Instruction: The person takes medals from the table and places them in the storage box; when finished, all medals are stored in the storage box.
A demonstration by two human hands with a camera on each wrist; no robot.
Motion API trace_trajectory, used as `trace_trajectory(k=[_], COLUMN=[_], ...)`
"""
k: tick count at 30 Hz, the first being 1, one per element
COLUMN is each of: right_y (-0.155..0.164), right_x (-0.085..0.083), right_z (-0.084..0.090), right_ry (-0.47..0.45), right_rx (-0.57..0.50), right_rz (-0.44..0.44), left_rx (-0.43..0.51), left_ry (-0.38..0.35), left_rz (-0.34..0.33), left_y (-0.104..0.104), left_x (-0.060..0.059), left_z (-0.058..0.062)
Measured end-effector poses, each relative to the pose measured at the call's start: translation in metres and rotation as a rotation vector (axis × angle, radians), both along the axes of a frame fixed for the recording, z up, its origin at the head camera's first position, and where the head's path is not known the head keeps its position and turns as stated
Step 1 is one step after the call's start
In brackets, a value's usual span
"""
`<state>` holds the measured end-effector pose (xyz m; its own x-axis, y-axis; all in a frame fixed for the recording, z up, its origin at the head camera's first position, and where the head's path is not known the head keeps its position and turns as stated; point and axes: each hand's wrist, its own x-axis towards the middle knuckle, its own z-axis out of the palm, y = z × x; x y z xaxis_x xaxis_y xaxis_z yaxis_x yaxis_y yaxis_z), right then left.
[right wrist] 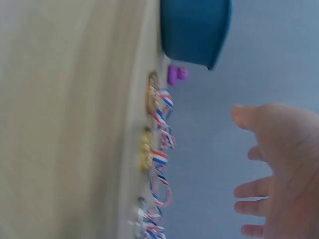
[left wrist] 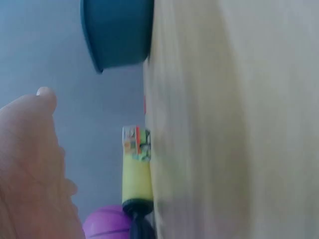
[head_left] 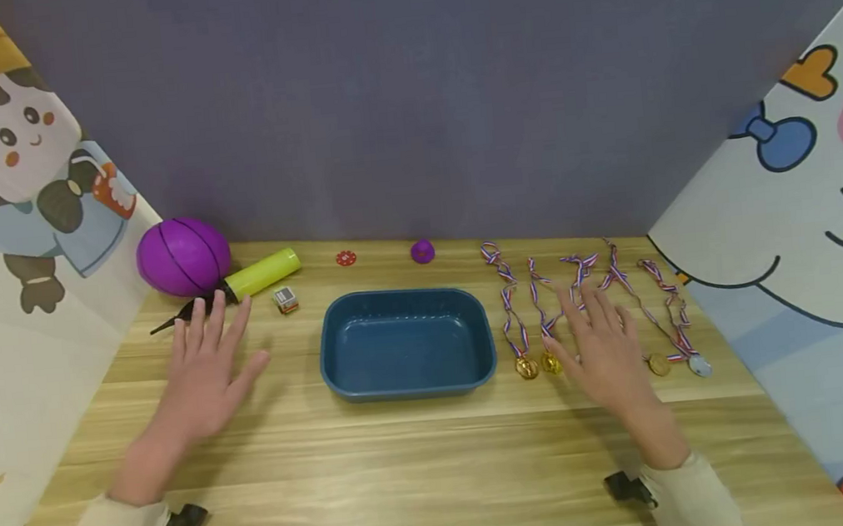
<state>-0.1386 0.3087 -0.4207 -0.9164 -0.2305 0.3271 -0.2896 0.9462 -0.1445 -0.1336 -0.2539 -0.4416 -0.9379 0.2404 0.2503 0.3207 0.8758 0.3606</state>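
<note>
My left hand [head_left: 206,386] hovers over the left of the table with fingers spread, holding nothing. Just beyond its fingertips lie a hand pump [head_left: 264,272] with a yellow-green barrel and a purple ball [head_left: 183,257]. A small printed block [head_left: 285,300] sits beside the pump. On the other side, my right hand [head_left: 606,355] is held above a row of medals with straight fingers, hiding part of them. A gold medal [head_left: 526,367] and a silver medal [head_left: 700,365] show at its sides, on striped ribbons [right wrist: 160,159]. Between the hands stands a blue rectangular tub [head_left: 410,394].
Near the back wall [head_left: 408,105] lie a red round chip [head_left: 346,258] and a small purple figure [head_left: 423,251]. Printed cartoon panels [head_left: 14,248] bound the wooden table [head_left: 410,473] at left and right. Bare wood shows in front of the tub.
</note>
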Motion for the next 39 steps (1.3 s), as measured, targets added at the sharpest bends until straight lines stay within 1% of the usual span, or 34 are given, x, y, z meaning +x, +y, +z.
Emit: trace_trajectory(k=[3,5,7,10,13,17,21,27,29,34,39], right_y=[-0.007,-0.01,-0.013,-0.015,-0.018,-0.019,-0.018,-0.016,-0.017,-0.021,-0.024], right_x=[0.0,0.0,-0.001,-0.003,-0.003,-0.001,0.001,0.006,0.008,0.01,0.011], right_z=[-0.006,-0.01,-0.015,-0.021,-0.025,-0.031,-0.037,-0.046,-0.05,-0.059,-0.064], right_ry=[0.078,0.123,0.164,0.218,0.248,0.222,0.162,0.102,0.09,0.063,0.053], right_rx=[-0.04,-0.091,-0.145,-0.221,-0.27,-0.301,-0.33,-0.393,-0.413,-0.443,-0.437], right_rz=[0.005,0.011,0.024,0.048,0.061,0.039,0.004,-0.003,0.002,0.029,0.031], left_rx=[0.072,0.14,0.228,0.35,0.441,0.507,0.555,0.585,0.583,0.567,0.536], left_ry=[0.023,0.025,0.014,-0.029,-0.083,-0.119,-0.108,-0.064,-0.067,-0.104,-0.114], left_rz=[-0.026,-0.045,-0.065,-0.083,-0.073,-0.03,-0.01,-0.047,-0.057,-0.067,-0.073], left_y=[0.011,0.019,0.027,0.038,0.046,0.055,0.061,0.067,0.069,0.072,0.074], left_x=[0.002,0.003,0.003,0.005,0.007,0.01,0.013,0.012,0.012,0.014,0.018], left_z=[-0.003,-0.005,-0.006,-0.008,-0.01,-0.015,-0.025,-0.04,-0.044,-0.048,-0.049])
